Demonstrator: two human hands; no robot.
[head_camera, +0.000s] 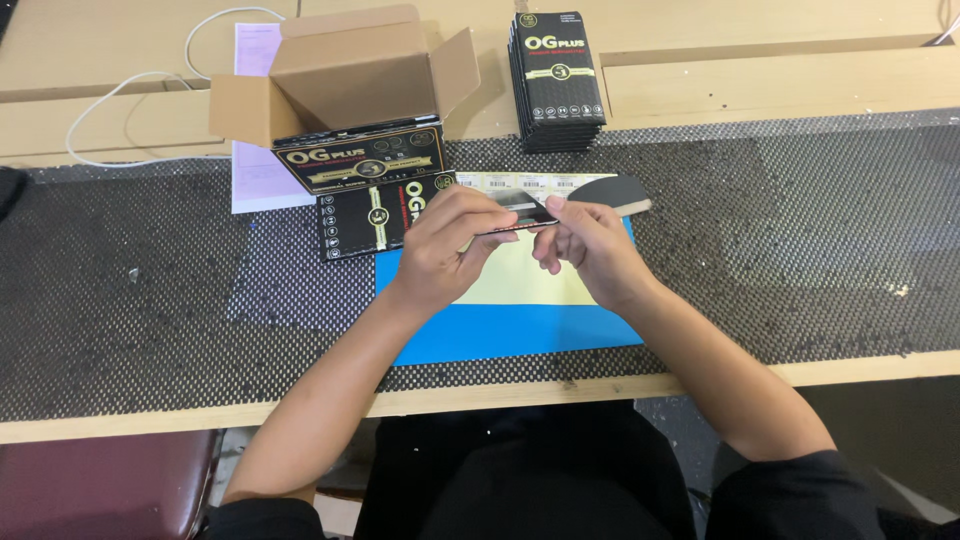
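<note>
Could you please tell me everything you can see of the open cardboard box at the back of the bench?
The cardboard box is plain brown outside, with its top flaps folded open and standing outward. It lies tipped toward the camera, so its opening shows a black packet with gold print filling it. It sits on the wooden bench at the edge of the dark mesh mat, over a pale sheet of paper, left of a stack of black packets. Neither hand touches it.

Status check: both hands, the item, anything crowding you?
Left hand and right hand pinch thin dark flat pack edge-on above blue sheet. Open carton and black box stack behind, apart.
</note>
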